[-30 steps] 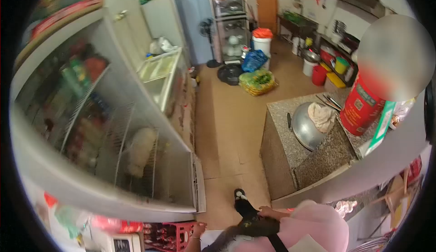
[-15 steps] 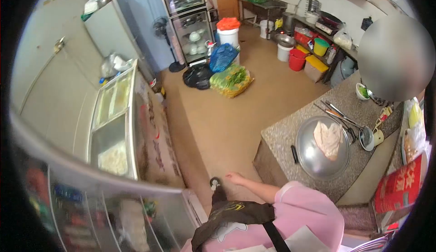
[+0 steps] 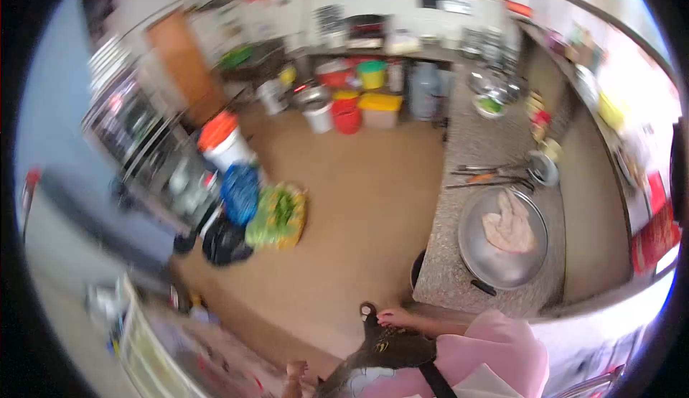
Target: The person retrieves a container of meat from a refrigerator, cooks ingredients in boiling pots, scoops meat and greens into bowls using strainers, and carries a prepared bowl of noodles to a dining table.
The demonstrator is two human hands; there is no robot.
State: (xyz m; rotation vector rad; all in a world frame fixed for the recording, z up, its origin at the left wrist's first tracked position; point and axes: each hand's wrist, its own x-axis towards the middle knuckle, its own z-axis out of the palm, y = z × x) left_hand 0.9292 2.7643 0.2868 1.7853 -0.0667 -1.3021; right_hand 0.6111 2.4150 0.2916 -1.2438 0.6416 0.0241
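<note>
My right hand (image 3: 391,317) hangs in front of the apron (image 3: 391,348), near the counter's front corner, with loosely bent fingers and nothing visible in them. Low at the bottom edge is my left hand (image 3: 296,369), a little blurred, its fingers loosely apart and nothing seen in it. Neither hand touches anything that I can make out. On the counter (image 3: 448,269) to my right stands a wide metal basin (image 3: 495,270) with a pale, raw-looking piece of meat (image 3: 511,229) in it. A black handle (image 3: 484,287) lies beside the basin's near rim.
Long-handled utensils and a ladle (image 3: 543,170) lie beyond the basin. A white bowl of chopped greens (image 3: 489,106) stands farther back. On the floor are a basket of leafy vegetables (image 3: 280,215), a black bag (image 3: 226,242) and a blue bag (image 3: 240,191). A glass-door cabinet (image 3: 154,147) stands left.
My view has swung to the right, so the counter and the back shelf show more squarely. My left hand has come into view at the bottom. The meat remains in the basin.
</note>
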